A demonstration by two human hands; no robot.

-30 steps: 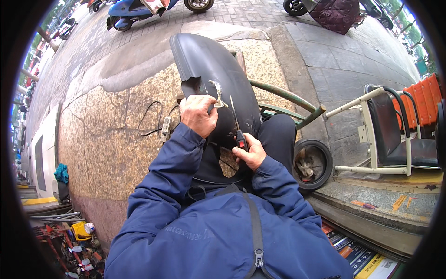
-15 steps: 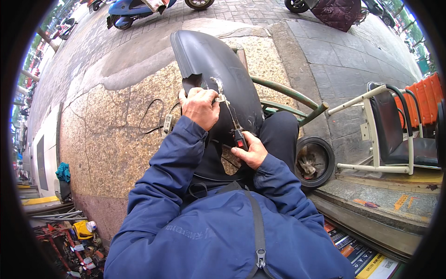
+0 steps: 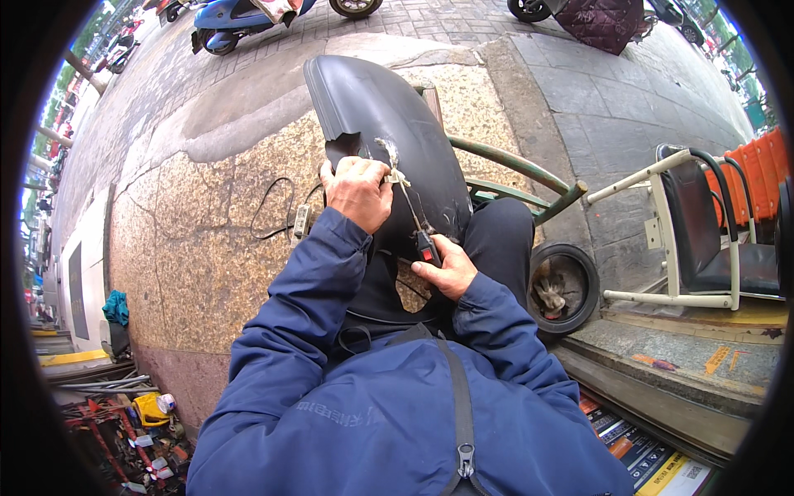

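Right grip [image 3: 447, 269] wrapped round black-handled tool [image 3: 426, 246], thin shaft [image 3: 411, 205] angled up-left to pale scrap [image 3: 398, 177] pinched in left grip [image 3: 358, 194]. Big black curved shell [image 3: 397, 112]: under left grip, just ahead of right one, jagged edge [image 3: 343, 138] showing.

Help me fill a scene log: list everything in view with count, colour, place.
Curved panel: one, black, upper centre
Thin tool: one, black and red, centre
Pale piece: one, whitish, at the thin tool's tip
Socket block: one, cream, left of centre
Bars: several, green, right of the curved panel
Tyre: one, black, right of centre
Chair: one, black and cream, right
Slatted thing: one, orange, far right
Scooters: several, nearest blue, top edge
Quilted cover: one, maroon, top right
Cloth: one, teal, left
Jumbled parts: many, red and grey, lower left
Jacket: one, navy, bottom centre
Left hand: one, bare, pinching the pale piece
Right hand: one, bare, gripping the thin tool
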